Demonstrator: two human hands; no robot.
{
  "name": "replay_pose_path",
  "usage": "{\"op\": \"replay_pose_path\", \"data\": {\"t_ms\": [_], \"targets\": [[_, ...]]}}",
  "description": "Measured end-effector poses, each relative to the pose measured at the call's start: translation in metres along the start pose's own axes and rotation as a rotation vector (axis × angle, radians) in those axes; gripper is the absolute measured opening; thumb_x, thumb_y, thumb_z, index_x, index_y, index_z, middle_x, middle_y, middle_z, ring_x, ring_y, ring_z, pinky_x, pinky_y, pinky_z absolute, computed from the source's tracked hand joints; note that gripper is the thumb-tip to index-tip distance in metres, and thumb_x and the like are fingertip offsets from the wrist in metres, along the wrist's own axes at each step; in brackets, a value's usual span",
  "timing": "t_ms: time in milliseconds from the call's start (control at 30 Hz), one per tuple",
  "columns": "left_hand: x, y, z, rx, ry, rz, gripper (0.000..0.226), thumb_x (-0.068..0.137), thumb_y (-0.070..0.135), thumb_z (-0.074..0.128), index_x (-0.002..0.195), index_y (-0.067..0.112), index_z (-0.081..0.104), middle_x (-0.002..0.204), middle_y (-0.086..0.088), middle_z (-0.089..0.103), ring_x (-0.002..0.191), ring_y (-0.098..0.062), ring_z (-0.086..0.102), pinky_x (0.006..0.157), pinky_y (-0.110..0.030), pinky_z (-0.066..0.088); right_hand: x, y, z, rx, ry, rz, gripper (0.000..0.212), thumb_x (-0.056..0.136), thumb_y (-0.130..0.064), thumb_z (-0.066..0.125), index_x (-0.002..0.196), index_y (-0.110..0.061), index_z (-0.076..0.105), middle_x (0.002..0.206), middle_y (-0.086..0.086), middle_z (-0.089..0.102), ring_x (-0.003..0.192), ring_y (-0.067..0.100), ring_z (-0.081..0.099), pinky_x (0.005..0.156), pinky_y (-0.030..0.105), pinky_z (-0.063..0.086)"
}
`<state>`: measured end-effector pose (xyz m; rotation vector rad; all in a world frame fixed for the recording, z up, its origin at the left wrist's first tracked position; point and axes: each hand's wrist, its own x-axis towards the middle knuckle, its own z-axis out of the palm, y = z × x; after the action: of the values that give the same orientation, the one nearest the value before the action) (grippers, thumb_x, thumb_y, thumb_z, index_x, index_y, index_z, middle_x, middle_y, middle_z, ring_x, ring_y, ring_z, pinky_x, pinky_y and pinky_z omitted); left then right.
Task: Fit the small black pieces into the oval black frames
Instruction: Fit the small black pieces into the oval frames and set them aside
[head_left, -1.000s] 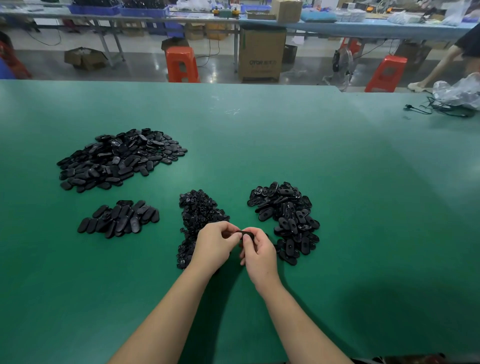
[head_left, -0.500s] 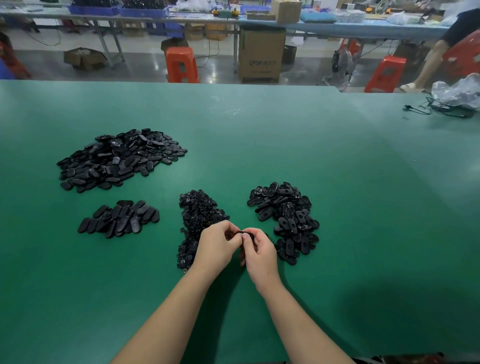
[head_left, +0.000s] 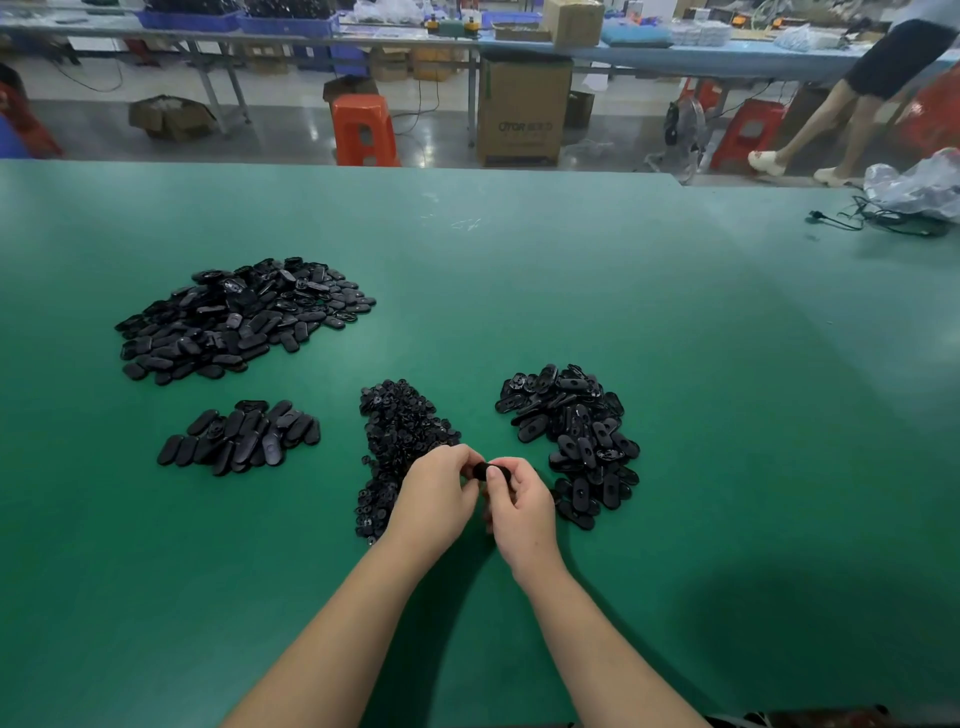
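My left hand (head_left: 435, 500) and my right hand (head_left: 521, 506) meet over the green table (head_left: 675, 415) and pinch one oval black frame (head_left: 485, 470) between their fingertips. Most of that frame is hidden by the fingers, and I cannot tell if a small piece sits in it. A heap of small black pieces (head_left: 397, 436) lies just left of and behind my left hand. A heap of oval black frames with holes (head_left: 574, 431) lies right of my right hand.
A big pile of black ovals (head_left: 228, 319) and a smaller row of them (head_left: 241, 436) lie on the left. A plastic bag (head_left: 919, 184) and black cable (head_left: 852, 221) sit at the far right. A person (head_left: 852, 93) walks beyond the table near orange stools (head_left: 363, 130).
Both hands stay in place on the frame, fingers shifting slightly. The person in the background has stepped further left into view.
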<state>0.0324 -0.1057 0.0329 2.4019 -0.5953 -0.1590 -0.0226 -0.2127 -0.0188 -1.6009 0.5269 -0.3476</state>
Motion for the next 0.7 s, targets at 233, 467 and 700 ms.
{"op": "replay_pose_path", "data": {"t_ms": [233, 467, 700], "targets": [[-0.0041, -0.0001, 0.0007, 0.044, 0.043, 0.056, 0.019, 0.093, 0.019, 0.064, 0.110, 0.022, 0.072, 0.093, 0.012, 0.064, 0.080, -0.004, 0.053, 0.076, -0.022, 0.047, -0.0007, 0.0013, 0.0002, -0.032, -0.015, -0.013, 0.013, 0.102, -0.023, 0.057, 0.093, -0.030, 0.063, 0.074, -0.008, 0.066, 0.064, 0.004, 0.056, 0.065, 0.033, 0.048], [-0.0001, 0.0041, -0.0049, -0.145, 0.053, -0.112, 0.006, 0.087, 0.020, 0.069, 0.087, 0.024, 0.074, 0.075, 0.015, 0.068, 0.072, 0.000, 0.061, 0.061, -0.010, 0.041, -0.0005, -0.0030, -0.0010, -0.056, -0.042, -0.030, 0.018, 0.103, -0.015, 0.053, 0.096, -0.029, 0.062, 0.081, -0.008, 0.066, 0.069, 0.005, 0.056, 0.069, 0.036, 0.050], [0.0040, 0.0043, -0.0064, -0.137, 0.032, -0.140, 0.004, 0.086, 0.021, 0.070, 0.087, 0.023, 0.073, 0.077, 0.014, 0.068, 0.074, 0.000, 0.060, 0.062, -0.011, 0.040, -0.0004, -0.0040, -0.0012, -0.095, -0.046, -0.033, 0.022, 0.104, -0.014, 0.052, 0.097, -0.034, 0.060, 0.081, -0.009, 0.063, 0.073, 0.009, 0.057, 0.076, 0.046, 0.055]]}}
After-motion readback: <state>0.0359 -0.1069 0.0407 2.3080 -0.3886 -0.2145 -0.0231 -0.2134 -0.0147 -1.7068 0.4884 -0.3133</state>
